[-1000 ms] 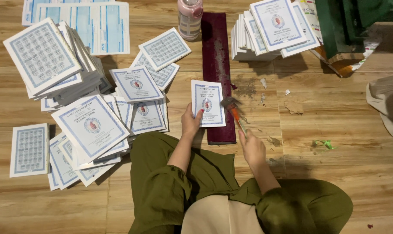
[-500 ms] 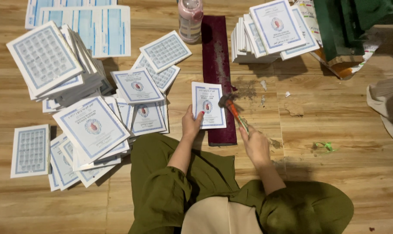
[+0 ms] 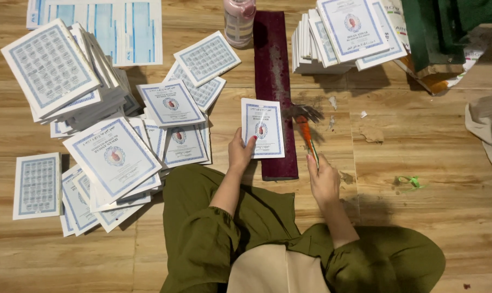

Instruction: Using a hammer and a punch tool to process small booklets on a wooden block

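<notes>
A thin white booklet [image 3: 263, 128] with a blue border lies on a long dark maroon block [image 3: 273, 70] on the wooden floor. My left hand [image 3: 240, 153] presses on the booklet's lower left corner and holds it flat. My right hand [image 3: 323, 179] grips the orange handle of a small hammer [image 3: 305, 127]. The hammer's metal head is raised just right of the booklet's top right edge, over the block's right side.
Heaps of the same booklets [image 3: 113, 154] spread over the floor at my left. Another stack [image 3: 343, 32] stands at the top right, next to green cloth [image 3: 441, 27]. A pink bottle [image 3: 239, 21] stands beside the block's far end. A green scrap [image 3: 410, 181] lies at right.
The hammer has swung up and slightly right, away from the booklet's edge. My left hand has stayed on the booklet.
</notes>
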